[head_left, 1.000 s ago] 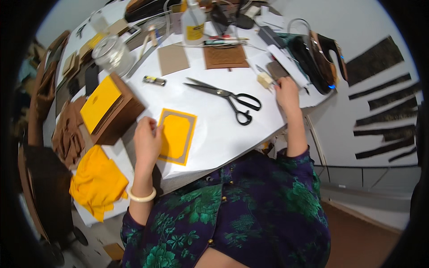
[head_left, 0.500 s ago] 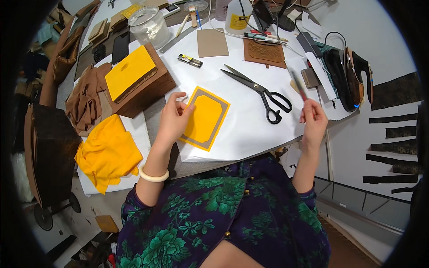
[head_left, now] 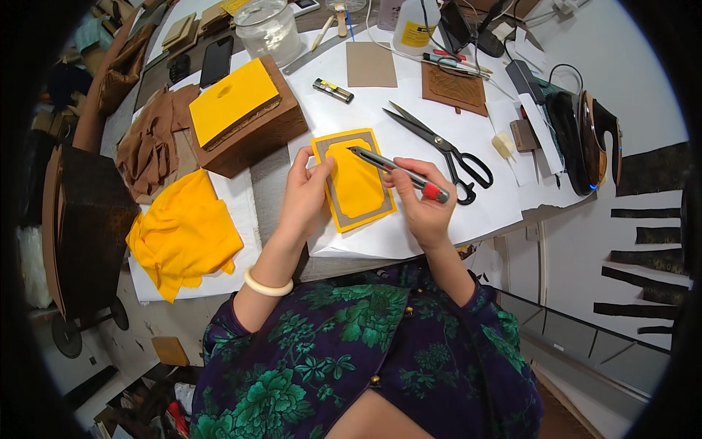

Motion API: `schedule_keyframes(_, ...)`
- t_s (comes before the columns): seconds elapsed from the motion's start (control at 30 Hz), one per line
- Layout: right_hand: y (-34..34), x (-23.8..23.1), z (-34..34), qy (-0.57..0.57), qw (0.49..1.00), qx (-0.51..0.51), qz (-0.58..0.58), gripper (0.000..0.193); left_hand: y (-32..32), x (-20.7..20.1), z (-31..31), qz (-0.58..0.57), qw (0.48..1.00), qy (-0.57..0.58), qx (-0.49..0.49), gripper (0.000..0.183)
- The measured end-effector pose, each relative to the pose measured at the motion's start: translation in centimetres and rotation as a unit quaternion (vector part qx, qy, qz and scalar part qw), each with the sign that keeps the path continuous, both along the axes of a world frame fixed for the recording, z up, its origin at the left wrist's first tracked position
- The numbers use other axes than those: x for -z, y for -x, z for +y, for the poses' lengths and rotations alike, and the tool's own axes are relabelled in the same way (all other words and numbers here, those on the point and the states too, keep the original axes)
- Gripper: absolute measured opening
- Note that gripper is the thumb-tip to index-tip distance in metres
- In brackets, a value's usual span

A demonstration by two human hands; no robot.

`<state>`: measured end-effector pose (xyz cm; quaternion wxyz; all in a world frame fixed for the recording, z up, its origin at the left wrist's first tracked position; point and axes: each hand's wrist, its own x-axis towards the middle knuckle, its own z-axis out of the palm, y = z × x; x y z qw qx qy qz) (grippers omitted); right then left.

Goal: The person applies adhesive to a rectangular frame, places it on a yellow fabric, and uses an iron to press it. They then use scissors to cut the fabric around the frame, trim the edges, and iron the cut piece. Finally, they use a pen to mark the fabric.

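Observation:
A small yellow panel [head_left: 357,186] with a grey border frame [head_left: 338,211] lies over the white paper in front of me. My left hand [head_left: 304,192] pinches its left edge, thumb on top and fingers bent at the side, partly hidden. In my right hand [head_left: 425,211] is a slim grey craft knife [head_left: 401,173] with a red band near its rear end. Its tip points up and left, over the upper part of the yellow centre; whether it touches the surface I cannot tell. Black scissors [head_left: 440,143] lie partly spread just beyond the right hand.
At the left stands a brown block [head_left: 256,135] topped by a yellow piece [head_left: 234,99], beside crumpled yellow cloth [head_left: 186,234] and brown leather [head_left: 153,139]. A lighter [head_left: 333,91], grey card [head_left: 371,64], embossed brown leather piece [head_left: 453,88] and glass jar [head_left: 269,33] sit farther back.
The craft knife has come left and down from the right side to over the panel. My left hand has closed on the panel's edge, and the panel has turned more upright.

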<state>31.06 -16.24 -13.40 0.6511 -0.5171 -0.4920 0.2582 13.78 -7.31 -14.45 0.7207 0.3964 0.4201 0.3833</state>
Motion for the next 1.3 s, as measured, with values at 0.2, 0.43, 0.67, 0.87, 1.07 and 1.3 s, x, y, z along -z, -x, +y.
schedule_keyframes(0.2,1.2,0.9,0.6,-0.042,0.984,0.057,-0.164,0.014,-1.0,1.5,0.3,0.007,0.997,-0.066,-0.047,0.018)
schedule_keyframes(0.43,1.7,0.6,0.8,-0.081,0.971,0.050,-0.221,0.017,-1.1,1.9,0.0,0.000,0.995,-0.088,-0.051,0.018)
schedule_keyframes(0.67,2.3,0.1,0.8,-0.105,0.957,0.054,-0.263,0.020,-1.2,1.4,-0.6,-0.033,0.994,-0.088,-0.059,0.016)
schedule_keyframes(0.87,2.5,-0.8,0.4,-0.105,0.957,0.061,-0.262,0.020,-1.0,1.1,-0.8,-0.028,0.992,-0.096,-0.072,0.018)
schedule_keyframes(1.07,2.5,-1.2,-0.2,-0.127,0.952,0.057,-0.273,0.021,-1.6,0.1,-1.2,-0.031,0.988,-0.127,-0.087,0.018)
schedule_keyframes(1.3,2.7,-1.1,-1.4,-0.132,0.946,0.043,-0.293,0.023,-2.5,-1.0,-1.6,-0.087,0.981,-0.089,-0.146,0.019)
